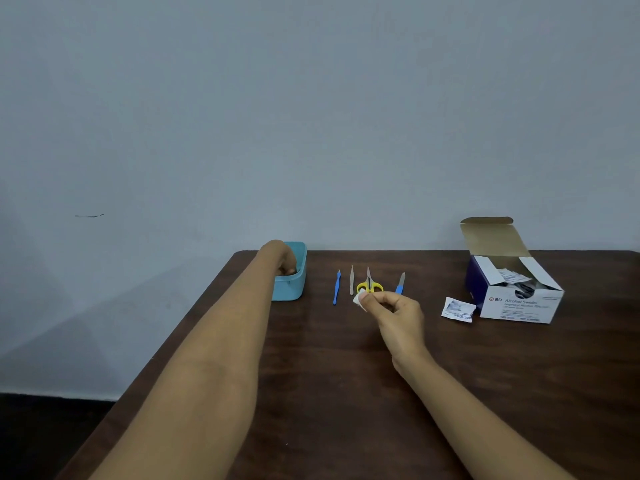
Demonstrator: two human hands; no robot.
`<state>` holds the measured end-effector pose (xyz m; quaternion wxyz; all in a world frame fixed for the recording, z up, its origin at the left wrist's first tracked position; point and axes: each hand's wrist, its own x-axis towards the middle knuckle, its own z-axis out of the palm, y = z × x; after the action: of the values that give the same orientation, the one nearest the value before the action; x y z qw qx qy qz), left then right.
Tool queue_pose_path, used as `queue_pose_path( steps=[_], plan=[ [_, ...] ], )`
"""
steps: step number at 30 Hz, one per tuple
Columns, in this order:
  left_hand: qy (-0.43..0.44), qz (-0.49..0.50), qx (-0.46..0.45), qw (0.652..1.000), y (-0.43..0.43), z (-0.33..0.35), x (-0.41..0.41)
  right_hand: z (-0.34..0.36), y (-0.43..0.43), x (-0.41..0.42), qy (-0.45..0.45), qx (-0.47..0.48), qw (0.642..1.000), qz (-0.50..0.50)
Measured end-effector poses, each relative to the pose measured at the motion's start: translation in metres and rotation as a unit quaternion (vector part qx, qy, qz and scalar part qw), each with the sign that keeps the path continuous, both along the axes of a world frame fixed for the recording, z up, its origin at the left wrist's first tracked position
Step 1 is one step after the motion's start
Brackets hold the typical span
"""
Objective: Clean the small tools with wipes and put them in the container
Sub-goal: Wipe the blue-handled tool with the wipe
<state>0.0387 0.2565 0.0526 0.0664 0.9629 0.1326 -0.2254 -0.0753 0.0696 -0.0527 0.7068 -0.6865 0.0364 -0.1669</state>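
Currently four tools lie in a row on the table (329, 362), near the container (290, 289) but apart from it: a blue tool (336, 289), a metal tool (351, 282), scissors (375, 287) and a file (400, 284). All look light, thin and stiff. The metal ends are likely smooth and slippery, and some appear pointed. Take each by its handle end: the plastic grip on the blue tool and the file, the yellow loops on the scissors. Thin shafts lying flat will probably need a fingertip pinch or a tilt off the table first.

The wipe (357, 301) is small, soft and limp. The right hand (398, 315) pinches it between thumb and fingertips, just in front of the scissors.

The left hand (283, 263) reaches into the container with its fingers curled. Whether it holds a tool cannot be told, because the wall hides the fingertips and the contents.

To the right of the row stands an open box (516, 299) of alcohol swabs, with a torn sachet (458, 309) just beside it. The wipe and thumb partly cover one scissor loop. The tool tips are too small to identify.
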Motion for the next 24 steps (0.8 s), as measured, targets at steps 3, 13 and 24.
queue_pose_path(
  steps=[3,13,24],
  plan=[
    [-0.013,-0.011,0.02,1.0,0.001,-0.003,0.001,-0.002,0.0,0.002,-0.001,0.006,1.0,-0.001],
    [-0.124,0.024,-0.009,0.992,0.005,-0.001,0.004,0.001,0.0,0.001,-0.005,0.03,0.999,-0.016],
    [-0.46,0.0,-0.254,0.851,-0.049,0.031,-0.021,0.019,-0.015,-0.008,0.003,0.333,0.939,-0.084]
  ],
)
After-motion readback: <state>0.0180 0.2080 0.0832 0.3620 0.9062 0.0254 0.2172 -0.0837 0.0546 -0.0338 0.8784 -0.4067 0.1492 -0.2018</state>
